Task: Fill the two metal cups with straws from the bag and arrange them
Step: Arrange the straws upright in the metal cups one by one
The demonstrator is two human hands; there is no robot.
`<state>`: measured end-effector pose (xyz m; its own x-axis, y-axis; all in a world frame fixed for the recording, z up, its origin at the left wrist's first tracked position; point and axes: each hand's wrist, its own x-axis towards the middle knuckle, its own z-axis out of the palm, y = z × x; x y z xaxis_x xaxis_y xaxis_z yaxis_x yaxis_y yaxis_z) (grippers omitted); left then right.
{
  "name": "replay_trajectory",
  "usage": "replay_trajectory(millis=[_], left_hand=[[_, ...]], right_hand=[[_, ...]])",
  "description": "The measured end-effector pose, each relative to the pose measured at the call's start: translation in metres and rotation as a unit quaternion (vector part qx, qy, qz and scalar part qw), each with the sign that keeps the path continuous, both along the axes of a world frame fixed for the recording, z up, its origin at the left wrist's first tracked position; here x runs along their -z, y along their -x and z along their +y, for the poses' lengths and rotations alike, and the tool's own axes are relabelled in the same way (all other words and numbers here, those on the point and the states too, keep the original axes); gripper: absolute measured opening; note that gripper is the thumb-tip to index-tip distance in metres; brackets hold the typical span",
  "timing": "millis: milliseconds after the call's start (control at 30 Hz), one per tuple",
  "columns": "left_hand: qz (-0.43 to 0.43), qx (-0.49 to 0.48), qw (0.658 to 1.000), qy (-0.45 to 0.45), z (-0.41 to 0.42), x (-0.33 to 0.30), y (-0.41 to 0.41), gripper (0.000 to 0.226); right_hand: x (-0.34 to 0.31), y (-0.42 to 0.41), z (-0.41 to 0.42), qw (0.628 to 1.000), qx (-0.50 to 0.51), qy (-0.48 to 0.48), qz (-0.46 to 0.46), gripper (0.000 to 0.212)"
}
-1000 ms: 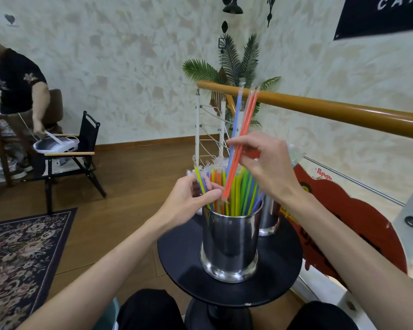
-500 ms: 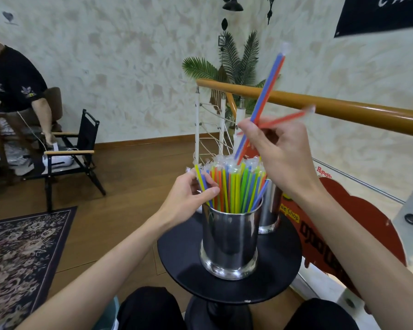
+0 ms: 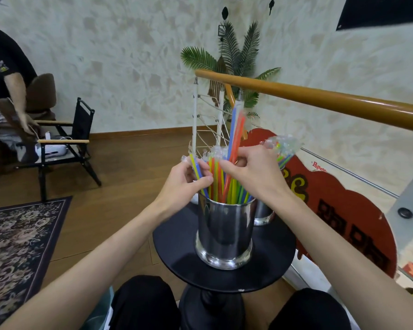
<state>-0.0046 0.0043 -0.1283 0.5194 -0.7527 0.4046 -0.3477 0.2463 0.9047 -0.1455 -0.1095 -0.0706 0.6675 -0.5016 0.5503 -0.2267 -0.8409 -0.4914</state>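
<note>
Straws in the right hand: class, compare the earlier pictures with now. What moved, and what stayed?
The right hand came down, lowering its blue and orange straws into the near metal cup. The left hand keeps its grip on straws at the rim. Both cups stayed put.

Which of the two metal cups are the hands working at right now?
The nearer shiny metal cup at the round black table's middle. Both the left hand and right hand grip straws standing in it; the farther cup sits half hidden behind it.
</note>
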Motion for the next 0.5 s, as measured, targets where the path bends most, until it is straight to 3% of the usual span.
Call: replay_trajectory(millis=[133, 267, 400, 500], left_hand=[[0.016, 0.006, 1.0, 0.003, 0.0, 0.0, 0.0, 0.018], [0.043, 0.021, 0.999, 0.017, 0.0, -0.001, 0.002, 0.026], [0.038, 0.024, 0.999, 0.027, 0.003, -0.001, 0.008, 0.051], [0.035, 0.014, 0.999, 0.031, 0.003, -0.001, 0.011, 0.05]], right_hand=[[0.004, -0.009, -0.002, 0.991, -0.011, -0.025, 0.134, 0.034], [0.006, -0.018, -0.002, 0.959, -0.032, -0.033, 0.28, 0.033], [0.011, -0.022, 0.001, 0.945, -0.048, -0.016, 0.323, 0.033], [0.011, -0.021, 0.0, 0.941, -0.065, -0.015, 0.333, 0.021]])
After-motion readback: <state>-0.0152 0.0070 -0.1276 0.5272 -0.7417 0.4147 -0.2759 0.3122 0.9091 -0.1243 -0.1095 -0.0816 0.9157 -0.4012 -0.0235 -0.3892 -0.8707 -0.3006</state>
